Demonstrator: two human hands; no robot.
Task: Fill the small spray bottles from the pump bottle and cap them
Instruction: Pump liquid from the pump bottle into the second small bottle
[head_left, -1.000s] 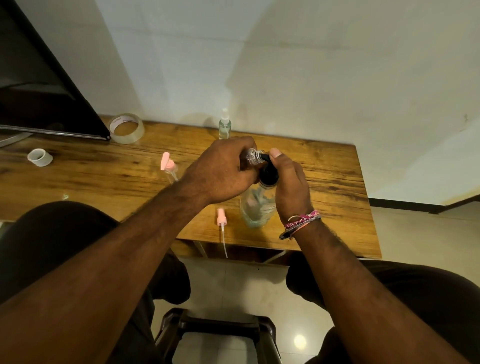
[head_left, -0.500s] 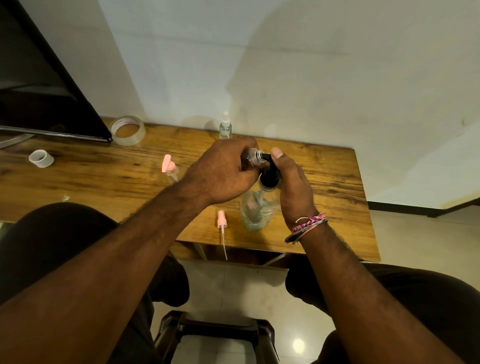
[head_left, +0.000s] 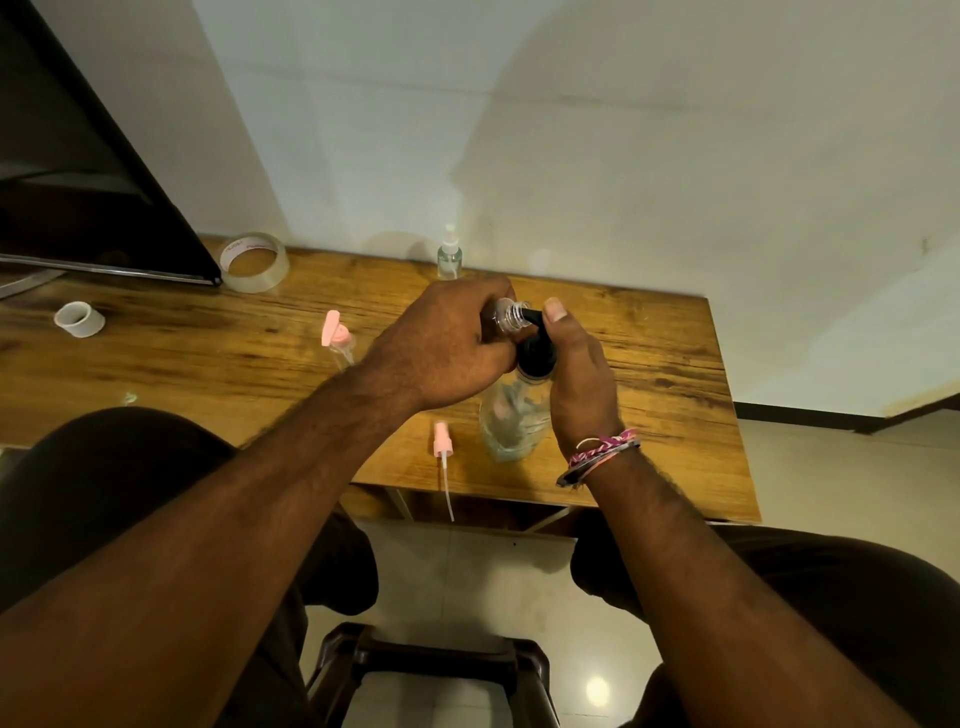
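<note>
Pump bottle (head_left: 511, 423), clear and probably rigid, stands near the table (head_left: 675, 395) front edge; right hand (head_left: 576, 384) wraps it, thumb pressing its black head. Left hand (head_left: 447, 345) clamps the light, likely slippery small bottle (head_left: 508, 315) at the spout.

Small bottle's (head_left: 506, 317) body hidden inside left hand's (head_left: 447, 343) grip.

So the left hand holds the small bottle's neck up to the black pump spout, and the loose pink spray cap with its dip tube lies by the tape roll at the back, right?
Not quite. The left hand does hold the small bottle to the pump spout, but the head view shows the loose pink spray cap at the table's front edge, left of the pump bottle, far from the tape roll.
</note>
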